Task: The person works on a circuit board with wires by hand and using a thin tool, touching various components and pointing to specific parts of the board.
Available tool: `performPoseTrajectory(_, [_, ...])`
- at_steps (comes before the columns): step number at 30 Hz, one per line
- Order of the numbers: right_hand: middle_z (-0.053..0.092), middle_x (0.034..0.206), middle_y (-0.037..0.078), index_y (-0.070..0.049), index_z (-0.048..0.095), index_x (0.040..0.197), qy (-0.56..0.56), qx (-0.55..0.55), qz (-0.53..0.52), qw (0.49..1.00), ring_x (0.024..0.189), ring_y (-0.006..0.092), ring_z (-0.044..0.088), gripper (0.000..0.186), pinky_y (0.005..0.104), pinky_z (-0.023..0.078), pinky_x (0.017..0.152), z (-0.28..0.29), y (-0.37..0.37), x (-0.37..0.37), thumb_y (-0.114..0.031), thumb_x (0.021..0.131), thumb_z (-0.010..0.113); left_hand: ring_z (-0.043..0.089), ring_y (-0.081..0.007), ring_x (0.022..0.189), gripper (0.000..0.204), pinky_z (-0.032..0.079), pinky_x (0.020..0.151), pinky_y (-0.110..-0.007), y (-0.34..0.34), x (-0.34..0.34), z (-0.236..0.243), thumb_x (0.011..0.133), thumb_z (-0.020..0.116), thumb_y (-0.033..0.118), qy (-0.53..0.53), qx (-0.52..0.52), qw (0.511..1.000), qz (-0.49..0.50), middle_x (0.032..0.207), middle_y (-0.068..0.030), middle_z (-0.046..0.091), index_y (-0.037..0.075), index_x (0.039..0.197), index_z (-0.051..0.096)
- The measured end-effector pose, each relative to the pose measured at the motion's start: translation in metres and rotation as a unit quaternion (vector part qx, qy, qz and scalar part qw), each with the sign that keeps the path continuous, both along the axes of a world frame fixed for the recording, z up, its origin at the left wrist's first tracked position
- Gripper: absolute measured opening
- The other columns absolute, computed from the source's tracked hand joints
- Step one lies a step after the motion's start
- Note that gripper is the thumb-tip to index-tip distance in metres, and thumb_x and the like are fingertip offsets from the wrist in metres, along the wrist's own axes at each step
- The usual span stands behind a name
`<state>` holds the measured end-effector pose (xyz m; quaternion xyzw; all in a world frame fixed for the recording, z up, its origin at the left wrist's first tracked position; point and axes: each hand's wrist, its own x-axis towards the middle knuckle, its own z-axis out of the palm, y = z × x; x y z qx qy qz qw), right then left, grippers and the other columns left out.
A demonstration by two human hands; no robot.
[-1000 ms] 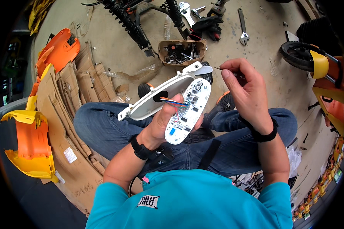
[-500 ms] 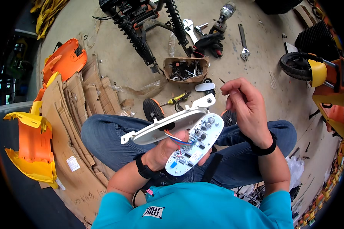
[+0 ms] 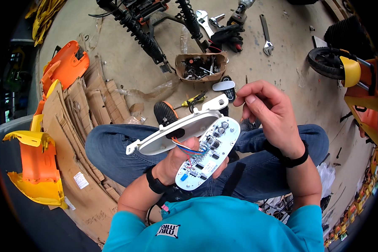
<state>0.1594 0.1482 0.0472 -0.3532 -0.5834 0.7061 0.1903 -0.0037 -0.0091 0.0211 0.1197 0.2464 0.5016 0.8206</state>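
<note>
My left hand (image 3: 177, 160) grips a white oval circuit board (image 3: 210, 156), thumb on the near edge and fingertips showing at its right side. Coloured wires (image 3: 188, 147) run from the board toward an oval white plastic housing (image 3: 155, 145) with tabs at both ends. This housing stands tilted just beyond the board, its hollow side toward me; whether my hand also supports it is hidden. My right hand (image 3: 272, 111) is closed in a pinch to the right of the board, apart from it. A thin dark rod (image 3: 246, 79) sticks out past its curled fingers; the rest is hidden.
Ahead stands a cardboard box (image 3: 178, 69) of small metal parts, below a black fork with springs (image 3: 143, 42). A yellow screwdriver (image 3: 193, 101), wrench (image 3: 266, 35) and black gloves (image 3: 227, 35) lie on the floor. Flattened cardboard (image 3: 71, 147) and orange-yellow panels (image 3: 38, 161) are left.
My view has shifted, so the floor things sit higher in the picture. The board and housing moved slightly left and up. The rod beyond my right fingers now points more upright.
</note>
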Motion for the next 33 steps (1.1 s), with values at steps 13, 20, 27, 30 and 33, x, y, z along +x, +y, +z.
performPoseTrajectory(13, [0.055,0.076,0.003,-0.007,0.070,0.100,0.082,0.370,0.081,0.922,0.063,0.0127,0.055,0.025,0.0251,0.043,0.055,0.027,-0.008,0.003,0.002,0.078,0.065,0.039,-0.0143,0.049,0.090,0.024,0.047,-0.029,0.003,0.003,-0.001,0.078,0.045,0.084,-0.023,-0.013,0.999,0.020,0.063,-0.0081,0.058,0.000,0.108,0.057])
performPoseTrajectory(20, [0.052,0.071,0.005,-0.007,0.071,0.101,0.035,0.467,0.080,0.880,0.058,0.0163,0.050,0.032,0.0269,0.038,0.049,0.027,-0.011,0.009,0.006,0.073,0.063,0.052,-0.0172,0.074,0.078,0.042,0.070,-0.031,0.003,0.002,-0.010,0.094,0.033,0.070,-0.110,0.022,0.993,0.039,0.082,-0.0115,0.063,0.001,0.123,0.054])
performPoseTrajectory(27, [0.058,0.074,0.006,0.000,0.067,0.100,0.025,0.319,0.003,0.947,0.060,0.0120,0.053,0.020,0.0250,0.040,0.052,0.017,-0.015,0.005,0.006,0.084,0.058,0.047,-0.0145,0.069,0.077,0.035,0.059,-0.027,0.002,0.006,-0.029,0.091,0.037,0.074,-0.173,0.048,0.983,0.047,0.082,-0.0094,0.060,0.006,0.123,0.054])
performPoseTrajectory(30, [0.061,0.079,0.008,0.001,0.066,0.103,0.009,0.319,0.059,0.946,0.065,0.0141,0.056,0.020,0.0254,0.042,0.057,0.024,-0.017,0.007,0.003,0.085,0.057,0.050,-0.0145,0.072,0.079,0.038,0.060,-0.026,0.002,0.004,-0.032,0.089,0.039,0.075,-0.166,0.033,0.984,0.052,0.086,-0.0096,0.061,0.005,0.126,0.052])
performPoseTrajectory(33, [0.064,0.080,0.009,0.000,0.066,0.104,0.007,0.333,0.114,0.936,0.066,0.0161,0.057,0.021,0.0262,0.042,0.058,0.031,-0.017,0.010,0.003,0.085,0.057,0.056,-0.0162,0.078,0.082,0.045,0.065,-0.027,0.002,0.003,-0.033,0.090,0.040,0.074,-0.159,0.034,0.984,0.068,0.091,-0.0105,0.063,0.003,0.129,0.050])
